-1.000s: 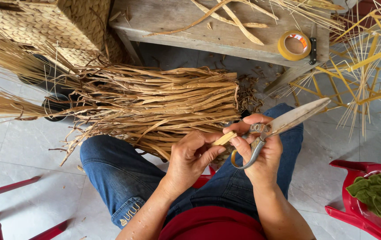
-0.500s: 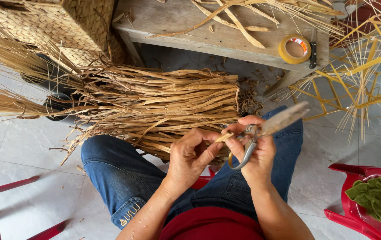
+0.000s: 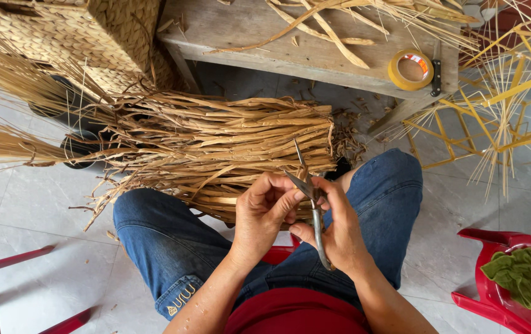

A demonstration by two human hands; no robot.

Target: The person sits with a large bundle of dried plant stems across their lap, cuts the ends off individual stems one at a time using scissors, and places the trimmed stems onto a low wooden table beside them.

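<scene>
While the right hand (image 3: 340, 232) grips metal scissors (image 3: 312, 198) with blades pointing away, the left hand (image 3: 264, 213) pinches a dried reed strip (image 3: 281, 188) just beside them; the reed bundle (image 3: 216, 151) lies just beyond both hands, across the knees.

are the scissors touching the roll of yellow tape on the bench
Apart. The head view shows the scissors in the right hand over the lap, while the yellow tape roll lies on the wooden bench, bare floor between them.
</scene>
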